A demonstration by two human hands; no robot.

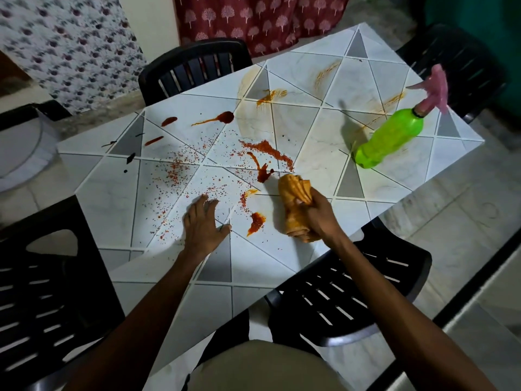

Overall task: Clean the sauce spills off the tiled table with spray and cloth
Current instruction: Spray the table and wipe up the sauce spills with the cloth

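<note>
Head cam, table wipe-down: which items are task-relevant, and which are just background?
In the job:
- orange cloth, gripped by the right hand
- left hand, flat on the tiled table
- green spray bottle, on the table
- red sauce spills

Just there:
- black plastic chairs
- maroon curtain

Single head view: looks forward and steeply down, close over tiled table [282, 266], wide-angle.
</note>
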